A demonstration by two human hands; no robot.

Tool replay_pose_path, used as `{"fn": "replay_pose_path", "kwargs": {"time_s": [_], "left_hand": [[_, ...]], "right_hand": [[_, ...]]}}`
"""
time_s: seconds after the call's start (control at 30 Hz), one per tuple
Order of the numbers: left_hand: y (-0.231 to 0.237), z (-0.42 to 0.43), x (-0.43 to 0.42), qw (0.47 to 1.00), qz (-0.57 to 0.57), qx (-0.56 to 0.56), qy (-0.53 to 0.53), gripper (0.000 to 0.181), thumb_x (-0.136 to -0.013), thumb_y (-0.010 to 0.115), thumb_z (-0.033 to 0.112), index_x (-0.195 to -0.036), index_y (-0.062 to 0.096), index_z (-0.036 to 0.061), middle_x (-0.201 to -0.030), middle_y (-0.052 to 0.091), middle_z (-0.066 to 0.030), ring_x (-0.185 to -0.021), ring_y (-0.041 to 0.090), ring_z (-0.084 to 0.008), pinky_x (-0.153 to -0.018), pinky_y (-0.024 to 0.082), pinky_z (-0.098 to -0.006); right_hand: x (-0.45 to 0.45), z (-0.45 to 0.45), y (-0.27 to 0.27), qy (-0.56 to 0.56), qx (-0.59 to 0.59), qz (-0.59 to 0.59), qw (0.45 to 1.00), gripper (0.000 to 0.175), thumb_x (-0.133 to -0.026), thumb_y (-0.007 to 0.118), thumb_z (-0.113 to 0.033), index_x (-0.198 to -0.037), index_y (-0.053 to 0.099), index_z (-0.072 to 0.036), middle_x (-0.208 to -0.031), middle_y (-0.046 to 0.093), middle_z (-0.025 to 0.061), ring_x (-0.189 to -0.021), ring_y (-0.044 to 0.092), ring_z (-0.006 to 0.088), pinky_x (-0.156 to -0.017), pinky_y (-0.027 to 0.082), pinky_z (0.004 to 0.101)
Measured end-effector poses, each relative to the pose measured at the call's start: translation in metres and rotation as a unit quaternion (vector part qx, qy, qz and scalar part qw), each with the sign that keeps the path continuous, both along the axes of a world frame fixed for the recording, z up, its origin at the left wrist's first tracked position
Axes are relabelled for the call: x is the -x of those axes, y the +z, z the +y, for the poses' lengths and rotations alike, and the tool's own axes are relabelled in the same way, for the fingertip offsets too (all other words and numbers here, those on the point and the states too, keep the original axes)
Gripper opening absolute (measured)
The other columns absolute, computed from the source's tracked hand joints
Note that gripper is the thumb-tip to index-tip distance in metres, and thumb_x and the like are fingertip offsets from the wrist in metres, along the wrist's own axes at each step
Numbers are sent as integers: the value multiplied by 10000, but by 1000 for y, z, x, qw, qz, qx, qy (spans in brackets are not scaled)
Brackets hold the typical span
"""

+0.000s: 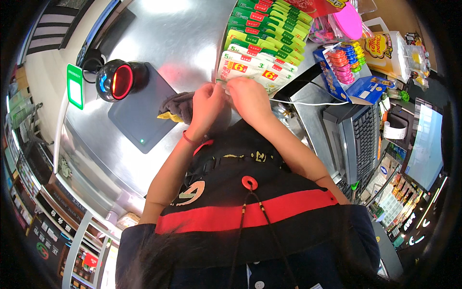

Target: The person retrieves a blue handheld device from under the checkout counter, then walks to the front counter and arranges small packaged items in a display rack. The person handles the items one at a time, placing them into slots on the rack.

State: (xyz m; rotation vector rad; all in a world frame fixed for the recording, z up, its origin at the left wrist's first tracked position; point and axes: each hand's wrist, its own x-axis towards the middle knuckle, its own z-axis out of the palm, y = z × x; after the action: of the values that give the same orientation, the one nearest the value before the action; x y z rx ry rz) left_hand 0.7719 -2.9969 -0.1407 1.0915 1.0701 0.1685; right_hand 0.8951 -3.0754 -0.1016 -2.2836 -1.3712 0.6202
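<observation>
My left hand (208, 104) and my right hand (249, 95) meet at the near edge of a display box packed with green and white gum packets (267, 32). The fingertips of both hands are pinched together around something small and thin at the front left corner of the white packets (240, 68). What it is cannot be made out. A dark grey cloth with a yellow edge (180, 106) lies against the outer side of my left hand.
Left stand a round black scanner with a red-lit ring (122, 82), a dark flat pad (144, 123) and a green payment sign (75, 86). Right are a blue candy box (364, 90), a white cable (310, 104), a keyboard (364, 133) and a monitor (425, 144).
</observation>
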Motion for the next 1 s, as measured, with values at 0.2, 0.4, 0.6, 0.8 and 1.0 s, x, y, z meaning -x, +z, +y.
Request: {"fn": "replay_pose_path", "kwargs": {"time_s": [0.2, 0.4, 0.6, 0.8, 1.0], "left_hand": [[-7, -1, 1, 1000, -3, -3, -4, 341, -1035, 549, 286, -853, 609, 4, -700, 623, -33, -516, 475, -57, -447, 330, -215], [-7, -1, 0, 1000, 11, 0, -7, 341, -1037, 541, 272, -848, 612, -3, -713, 639, -42, -514, 475, -52, -445, 331, -213], [-3, -1, -1, 1000, 9, -5, 1, 338, -1035, 539, 265, -856, 623, -9, -689, 620, -27, -505, 468, -50, -442, 329, -210], [-6, 0, -1, 1000, 14, -15, -13, 339, -1035, 540, 260, -863, 624, -20, -701, 637, -39, -489, 461, -54, -442, 331, -211], [-7, 0, 0, 1000, 7, -17, -2, 337, -1032, 544, 253, -865, 627, -28, -709, 645, -49, -496, 470, -54, -439, 332, -213]], "right_hand": [[-2, -1, -1, 3, 7, 17, 1000, 121, -865, 630, -129, -834, 675, -21, -866, 680, 180, -818, 656, 395, -728, 527, 489], [-1, 0, -3, 14, 23, -10, 1000, 118, -867, 626, -120, -854, 679, -16, -876, 681, 186, -823, 655, 398, -735, 528, 492], [-3, -3, -1, 7, -22, 21, 999, 116, -868, 626, -122, -841, 674, -20, -865, 677, 186, -817, 655, 400, -722, 529, 491], [3, -1, -2, 7, 20, -19, 1000, 114, -870, 632, -131, -853, 671, -24, -863, 673, 182, -815, 654, 398, -723, 527, 486], [-2, -4, -3, 36, -27, -2, 999, 89, -864, 622, -121, -869, 658, -41, -859, 665, 157, -834, 659, 370, -715, 535, 473]]}}
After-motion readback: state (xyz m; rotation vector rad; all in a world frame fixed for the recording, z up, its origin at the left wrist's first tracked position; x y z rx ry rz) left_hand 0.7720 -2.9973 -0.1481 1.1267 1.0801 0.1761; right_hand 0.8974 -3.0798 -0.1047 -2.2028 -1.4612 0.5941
